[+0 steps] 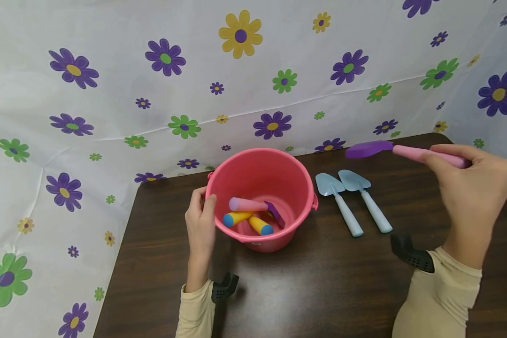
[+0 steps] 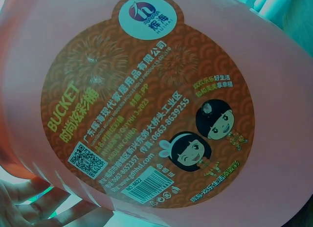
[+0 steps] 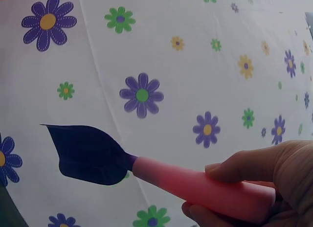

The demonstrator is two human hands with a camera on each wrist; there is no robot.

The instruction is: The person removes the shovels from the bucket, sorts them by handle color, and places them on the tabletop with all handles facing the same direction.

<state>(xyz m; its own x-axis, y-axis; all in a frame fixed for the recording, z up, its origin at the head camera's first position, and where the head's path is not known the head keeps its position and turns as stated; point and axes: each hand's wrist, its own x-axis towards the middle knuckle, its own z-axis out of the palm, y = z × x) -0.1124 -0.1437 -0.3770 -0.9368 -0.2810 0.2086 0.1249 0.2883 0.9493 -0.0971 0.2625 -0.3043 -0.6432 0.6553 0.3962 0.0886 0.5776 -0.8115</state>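
Hands (image 1: 475,188) on trowel (image 1: 407,151) and bucket (image 1: 272,174)

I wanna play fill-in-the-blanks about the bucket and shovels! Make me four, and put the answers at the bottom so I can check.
1. The shovel in the right grip has a ____ handle.
2. On the table, ____ light-blue shovels lie beside the bucket.
3. Inside the bucket, the yellow handles have ____ ends.
4. The grip touching the bucket is the person's ____ one.

Missing words: pink; two; blue; left.
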